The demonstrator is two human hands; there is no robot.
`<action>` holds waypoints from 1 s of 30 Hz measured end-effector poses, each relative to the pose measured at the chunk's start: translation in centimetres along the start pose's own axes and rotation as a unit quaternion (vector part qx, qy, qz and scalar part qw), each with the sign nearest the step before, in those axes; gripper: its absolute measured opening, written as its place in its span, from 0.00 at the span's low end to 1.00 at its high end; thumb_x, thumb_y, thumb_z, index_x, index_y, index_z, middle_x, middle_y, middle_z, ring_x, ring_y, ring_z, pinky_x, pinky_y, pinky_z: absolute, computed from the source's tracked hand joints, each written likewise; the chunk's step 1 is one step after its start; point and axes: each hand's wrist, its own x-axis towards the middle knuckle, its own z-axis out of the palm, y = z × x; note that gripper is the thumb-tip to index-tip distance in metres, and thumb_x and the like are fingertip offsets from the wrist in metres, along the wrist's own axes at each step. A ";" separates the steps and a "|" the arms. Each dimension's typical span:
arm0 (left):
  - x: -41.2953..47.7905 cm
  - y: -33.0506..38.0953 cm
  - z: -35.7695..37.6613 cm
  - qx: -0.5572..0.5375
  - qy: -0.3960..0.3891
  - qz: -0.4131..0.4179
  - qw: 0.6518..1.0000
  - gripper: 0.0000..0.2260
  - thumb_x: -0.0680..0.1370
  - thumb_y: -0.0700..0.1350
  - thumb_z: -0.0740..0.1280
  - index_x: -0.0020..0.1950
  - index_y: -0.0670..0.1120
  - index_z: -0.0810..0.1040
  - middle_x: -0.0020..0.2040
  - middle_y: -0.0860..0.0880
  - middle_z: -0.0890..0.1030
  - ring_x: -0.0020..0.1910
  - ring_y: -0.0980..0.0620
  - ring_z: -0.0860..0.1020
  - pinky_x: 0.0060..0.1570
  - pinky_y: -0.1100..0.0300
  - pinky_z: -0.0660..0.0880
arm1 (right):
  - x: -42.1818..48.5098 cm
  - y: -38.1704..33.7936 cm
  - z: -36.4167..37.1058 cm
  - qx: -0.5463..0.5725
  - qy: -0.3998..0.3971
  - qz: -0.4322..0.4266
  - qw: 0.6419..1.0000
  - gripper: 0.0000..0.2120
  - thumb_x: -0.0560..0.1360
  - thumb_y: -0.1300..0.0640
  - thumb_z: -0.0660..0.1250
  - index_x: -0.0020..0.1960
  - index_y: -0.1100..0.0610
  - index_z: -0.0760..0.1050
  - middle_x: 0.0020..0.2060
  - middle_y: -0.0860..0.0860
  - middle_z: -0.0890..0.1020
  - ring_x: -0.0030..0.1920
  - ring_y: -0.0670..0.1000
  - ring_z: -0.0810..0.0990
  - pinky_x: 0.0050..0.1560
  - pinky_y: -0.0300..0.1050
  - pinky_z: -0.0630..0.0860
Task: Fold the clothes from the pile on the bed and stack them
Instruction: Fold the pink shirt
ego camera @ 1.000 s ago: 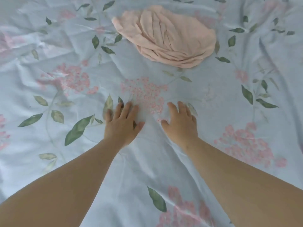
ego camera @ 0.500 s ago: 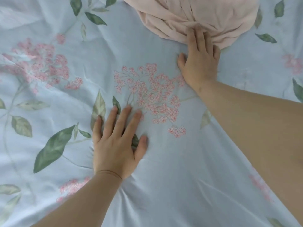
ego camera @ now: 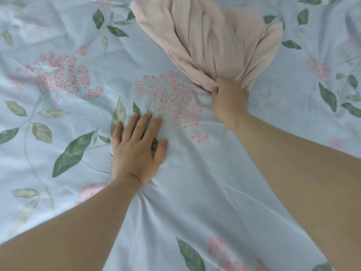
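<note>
A crumpled pale pink garment (ego camera: 211, 38) lies at the top middle of the bed. My right hand (ego camera: 229, 98) grips its near edge in a fist, and the cloth fans out in folds away from the fist. My left hand (ego camera: 136, 149) rests flat on the bedsheet, fingers spread, to the lower left of the garment and apart from it. Both forearms reach in from the bottom of the view.
A light blue bedsheet (ego camera: 58, 94) printed with pink flower clusters and green leaves covers the whole view. It is wrinkled around my left wrist. Only this one pink garment shows; no folded stack shows.
My right hand reached forward from beside the left hand to the pink garment, closed on its near edge and has drawn it toward me. My left hand has stayed flat on the sheet.
</note>
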 end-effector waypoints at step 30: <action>-26.8 16.7 -31.3 -0.255 -0.181 -0.024 0.949 0.08 0.80 0.47 0.60 0.51 0.45 0.76 0.42 0.53 0.76 0.45 0.54 0.72 0.42 0.61 0.66 | -44.9 -4.1 -26.8 0.140 -0.254 0.051 0.956 0.08 0.81 0.55 0.50 0.46 0.52 0.66 0.41 0.47 0.74 0.45 0.51 0.71 0.53 0.47 0.63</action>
